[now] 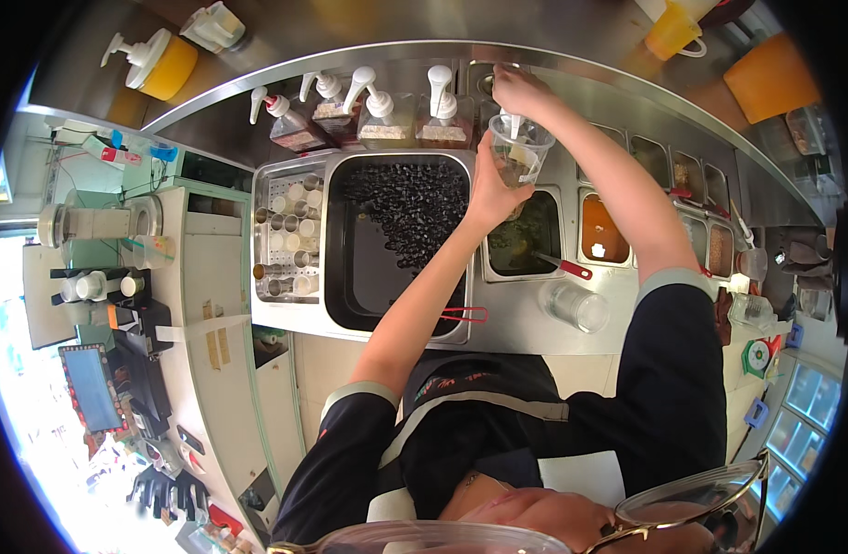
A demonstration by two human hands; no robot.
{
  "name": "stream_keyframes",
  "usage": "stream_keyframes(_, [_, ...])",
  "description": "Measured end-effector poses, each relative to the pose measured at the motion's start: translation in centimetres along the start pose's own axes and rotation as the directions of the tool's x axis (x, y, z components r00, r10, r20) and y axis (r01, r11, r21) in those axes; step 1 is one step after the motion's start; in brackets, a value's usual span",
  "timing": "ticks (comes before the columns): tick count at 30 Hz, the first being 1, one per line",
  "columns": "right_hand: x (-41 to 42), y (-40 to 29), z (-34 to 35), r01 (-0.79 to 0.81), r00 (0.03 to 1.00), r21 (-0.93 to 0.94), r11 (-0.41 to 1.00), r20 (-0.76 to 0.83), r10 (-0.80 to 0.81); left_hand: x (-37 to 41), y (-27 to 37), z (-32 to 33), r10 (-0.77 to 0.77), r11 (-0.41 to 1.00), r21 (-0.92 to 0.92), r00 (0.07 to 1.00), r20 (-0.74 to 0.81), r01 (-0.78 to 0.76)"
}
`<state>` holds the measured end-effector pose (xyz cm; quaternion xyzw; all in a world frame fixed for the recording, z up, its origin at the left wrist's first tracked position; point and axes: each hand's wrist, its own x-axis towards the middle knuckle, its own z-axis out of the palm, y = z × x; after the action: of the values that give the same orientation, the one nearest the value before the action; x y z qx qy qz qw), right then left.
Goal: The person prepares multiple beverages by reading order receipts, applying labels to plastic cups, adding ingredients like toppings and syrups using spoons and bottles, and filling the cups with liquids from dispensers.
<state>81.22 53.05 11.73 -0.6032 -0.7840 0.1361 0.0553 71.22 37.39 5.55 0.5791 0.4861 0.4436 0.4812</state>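
My left hand (495,190) grips a clear plastic cup (528,142), tilted and bearing some printing. A white pump spout (513,126) shows at the cup's mouth. Over that spout's top my right hand (524,91) is closed, hiding most of the pump head. What is inside the cup is hard to make out. Left of the cup stands a row of pump bottles, including a square clear one (446,128) with a white pump. Below the cup, a steel pan (559,232) holds dark green contents and a red-handled ladle (575,270).
A large basin (341,277) of dark liquid and black pieces lies left, with a red wire handle (469,315) at its rim. Beside it, a perforated tray (278,187) holds several small cups. A clear container (580,307) lies near the counter's front edge. Orange contents fill another pan (604,228).
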Motion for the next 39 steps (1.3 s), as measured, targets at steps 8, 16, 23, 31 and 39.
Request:
stream_keyframes(8, [1.2,-0.6,-3.0,0.191,0.972,0.012,0.982,0.137,-0.191,-0.2,-0.1,0.1,-0.062,0.988,-0.145,0.997,-0.034,0.057])
stream_keyframes(16, [1.2,1.4,0.7,0.095,0.994,0.132,0.987,0.043,-0.102,-1.6,1.4,0.6,-0.105,0.981,-0.167,0.994,-0.038,0.098])
stream_keyframes(23, [-0.8,6.5,-3.1,0.352,0.934,0.366,0.861,-0.188,-0.302,-9.9,6.1,-3.4,-0.107,0.884,-0.459,0.994,-0.005,0.093])
stream_keyframes(31, [-12.4,-7.2,-7.8,0.372,0.928,0.327,0.869,-0.120,-0.352,-15.3,8.2,-21.3,0.055,0.933,-0.331,0.966,-0.251,-0.139])
stream_keyframes(39, [5.4,-32.1,2.6,0.626,0.744,0.151,0.765,-0.410,-0.527,-9.7,-1.5,-39.7,0.192,0.882,0.469,0.870,-0.453,0.050])
